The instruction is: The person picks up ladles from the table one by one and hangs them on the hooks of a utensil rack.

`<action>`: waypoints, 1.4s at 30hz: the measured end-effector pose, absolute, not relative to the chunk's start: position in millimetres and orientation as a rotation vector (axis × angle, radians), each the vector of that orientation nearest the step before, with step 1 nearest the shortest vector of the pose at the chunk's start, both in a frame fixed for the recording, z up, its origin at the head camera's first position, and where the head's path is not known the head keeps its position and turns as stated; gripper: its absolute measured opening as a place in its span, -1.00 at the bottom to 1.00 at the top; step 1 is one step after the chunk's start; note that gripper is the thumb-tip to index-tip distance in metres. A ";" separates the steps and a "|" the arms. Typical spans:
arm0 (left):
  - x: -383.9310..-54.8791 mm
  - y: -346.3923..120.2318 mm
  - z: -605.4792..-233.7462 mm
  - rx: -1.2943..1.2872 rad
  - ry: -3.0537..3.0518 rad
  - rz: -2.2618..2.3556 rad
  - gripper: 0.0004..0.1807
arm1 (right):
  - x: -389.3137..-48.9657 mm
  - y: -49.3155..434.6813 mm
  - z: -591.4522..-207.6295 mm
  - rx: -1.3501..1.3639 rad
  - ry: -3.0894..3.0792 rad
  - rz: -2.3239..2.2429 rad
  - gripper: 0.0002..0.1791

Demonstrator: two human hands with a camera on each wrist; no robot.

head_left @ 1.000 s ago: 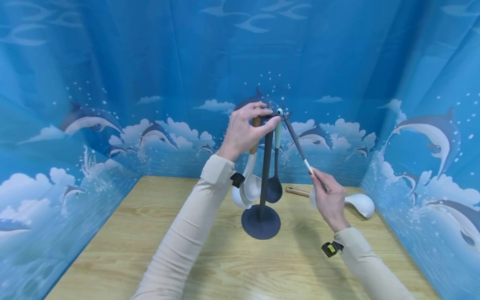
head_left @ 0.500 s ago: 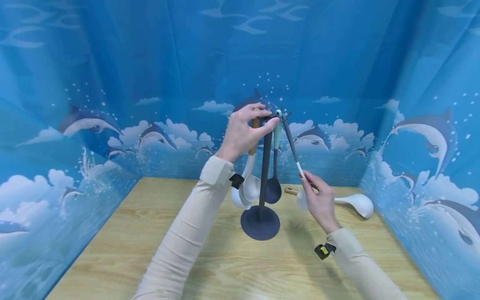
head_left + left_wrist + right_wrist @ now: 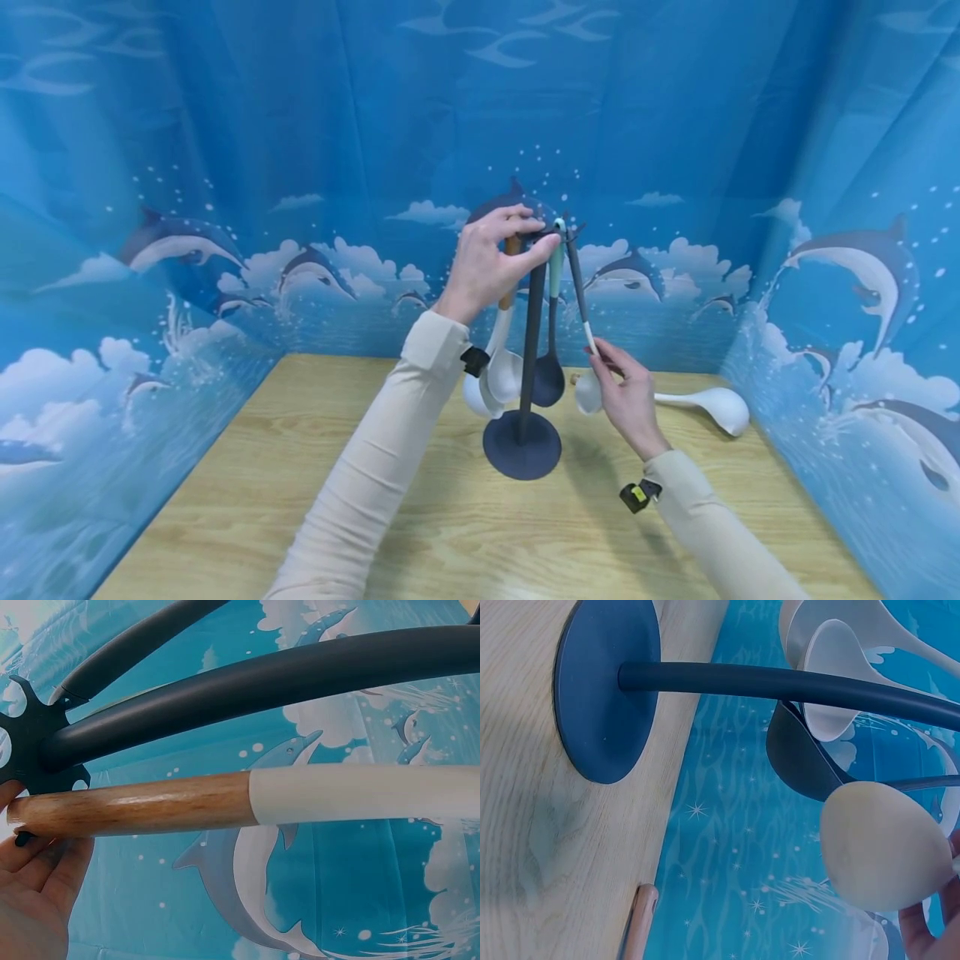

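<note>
My left hand (image 3: 487,262) holds the top of a dark utensil stand (image 3: 533,333), thumb in front of the hooked plate. In the left wrist view its fingers lie by the hooked plate (image 3: 34,742) and the end of a wooden handle (image 3: 135,806). My right hand (image 3: 628,398) pinches the white neck of a ladle with a grey handle (image 3: 578,283). That handle's top is at the hooks on the right; whether it is hooked I cannot tell. In the right wrist view the ladle's white bowl (image 3: 885,847) hangs clear of the table.
A dark ladle (image 3: 549,379) with a mint handle and several white utensils (image 3: 505,375) hang on the stand, above its round base (image 3: 522,458). Behind my right hand, a white ladle (image 3: 723,410) lies on the wooden table (image 3: 300,467). A wooden handle's end (image 3: 640,922) also shows there.
My right hand has moved left with the ladle, whose handle now hangs more upright beside the stand. The left hand has kept its place at the top.
</note>
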State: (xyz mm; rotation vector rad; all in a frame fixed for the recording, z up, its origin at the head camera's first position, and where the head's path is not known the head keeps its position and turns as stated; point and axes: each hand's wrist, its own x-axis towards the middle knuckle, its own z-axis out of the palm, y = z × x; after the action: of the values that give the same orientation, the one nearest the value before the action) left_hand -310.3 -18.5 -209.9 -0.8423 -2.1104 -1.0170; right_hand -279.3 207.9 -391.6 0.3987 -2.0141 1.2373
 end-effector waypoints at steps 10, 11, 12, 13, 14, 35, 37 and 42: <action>-309.7 -18.0 -209.4 -0.843 -2.111 -1.030 -0.58 | -283.5 203.1 -393.4 0.415 -2.044 1.226 -0.66; -309.7 -18.1 -209.3 -0.843 -2.111 -1.032 -0.57 | -283.6 202.7 -393.7 0.416 -2.046 1.228 -0.66; -309.8 -18.2 -209.3 -0.841 -2.115 -1.031 -0.57 | -283.7 202.4 -394.1 0.418 -2.047 1.233 -0.65; -309.6 -18.3 -209.4 -0.843 -2.114 -1.032 -0.57 | -283.5 202.2 -394.5 0.417 -2.051 1.238 -0.65; -309.5 -18.5 -209.5 -0.843 -2.113 -1.032 -0.57 | -283.2 202.0 -395.0 0.418 -2.053 1.243 -0.65; -310.3 -19.0 -211.4 -0.860 -2.075 -1.049 -0.59 | -272.1 203.8 -391.0 0.342 -2.150 1.342 -0.63; -310.2 -18.9 -211.0 -0.863 -2.080 -1.053 -0.58 | -278.9 208.7 -398.9 0.330 -2.144 1.344 -0.63; -309.9 -18.9 -210.6 -0.861 -2.086 -1.056 -0.59 | -280.1 213.0 -400.3 0.297 -2.147 1.295 -0.64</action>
State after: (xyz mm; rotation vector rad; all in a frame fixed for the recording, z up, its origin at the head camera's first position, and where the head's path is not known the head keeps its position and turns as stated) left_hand -309.9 -18.9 -210.6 -0.8608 -2.0864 -1.0564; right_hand -280.1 213.0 -400.3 0.2966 -2.1467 1.2953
